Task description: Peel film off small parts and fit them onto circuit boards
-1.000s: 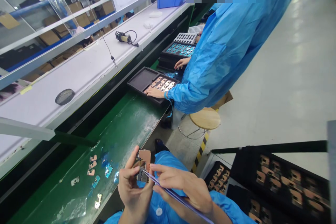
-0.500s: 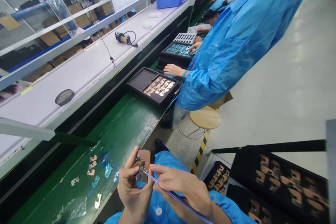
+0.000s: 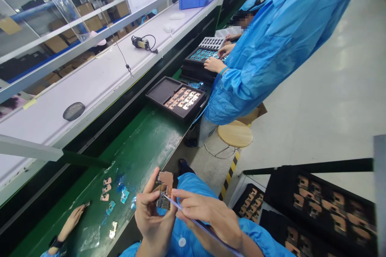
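Note:
My left hand point(image 3: 155, 215) pinches a small circuit board point(image 3: 165, 178) by its edges, just above the bench's front edge. The board has a copper-coloured upper part and a dark lower part. My right hand point(image 3: 209, 213) is closed round slim purple tweezers point(image 3: 196, 223), whose tip touches the board's lower part. On the green bench to the left lie several small copper-coloured boards point(image 3: 106, 188), blue film pieces point(image 3: 124, 195) and a silvery-gold board point(image 3: 113, 229).
Another person's hand point(image 3: 74, 219) reaches in at lower left. A co-worker in a blue gown point(image 3: 256, 56) stands by a black foam case point(image 3: 177, 98) of boards. Black trays point(image 3: 325, 204) of boards sit at lower right, a stool point(image 3: 235, 134) behind. Clear plastic film point(image 3: 90, 237) lies on the bench.
Another person's hand has come in at lower left and taken hold of the small silvery board there. The co-worker's near hand has moved away from the black case. My hands barely differ.

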Available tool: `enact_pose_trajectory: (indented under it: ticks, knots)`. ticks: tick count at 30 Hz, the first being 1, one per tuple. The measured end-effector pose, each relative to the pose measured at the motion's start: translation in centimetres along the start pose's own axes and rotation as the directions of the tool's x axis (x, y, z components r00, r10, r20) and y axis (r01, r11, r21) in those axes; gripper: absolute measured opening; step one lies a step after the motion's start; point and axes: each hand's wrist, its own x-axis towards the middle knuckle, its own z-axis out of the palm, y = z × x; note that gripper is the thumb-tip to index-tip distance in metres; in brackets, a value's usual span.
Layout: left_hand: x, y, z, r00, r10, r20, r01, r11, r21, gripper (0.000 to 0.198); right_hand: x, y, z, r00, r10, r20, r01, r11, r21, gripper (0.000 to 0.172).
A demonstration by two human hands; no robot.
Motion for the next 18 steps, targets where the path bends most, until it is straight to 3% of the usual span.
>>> enact_pose_trajectory:
  ticks: [18]
  knots:
    - [0.55,-0.84,-0.51,1.000,0.020,0.002,-0.020,1.000,0.005,0.036,0.78,0.27,0.67,0.998,0.060,-0.006,-0.059,0.997,0.040,0.023]
